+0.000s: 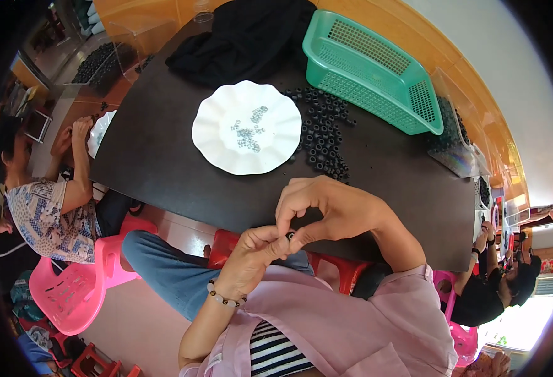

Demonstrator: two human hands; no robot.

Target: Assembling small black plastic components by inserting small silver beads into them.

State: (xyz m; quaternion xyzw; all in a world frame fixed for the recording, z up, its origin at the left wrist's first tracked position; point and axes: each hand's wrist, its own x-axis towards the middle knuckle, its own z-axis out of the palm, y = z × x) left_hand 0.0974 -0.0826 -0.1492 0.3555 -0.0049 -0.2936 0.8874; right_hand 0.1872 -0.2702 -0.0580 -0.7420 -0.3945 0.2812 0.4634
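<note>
Just off the near edge of the dark table, my two hands meet fingertip to fingertip. My left hand, with a beaded bracelet at its wrist, pinches a small black ring-shaped part. From the right, my right hand arches over with thumb and forefinger closed at the same part; whether it holds something tiny as well is hidden. Beyond my hands lies a loose heap of small black ring-shaped parts. Left of the heap, a white scalloped plate carries several tiny clear pieces.
A green perforated basket and black cloth occupy the table's far side. A clear bin of black parts stands right. People work at left and right. A pink chair stands left.
</note>
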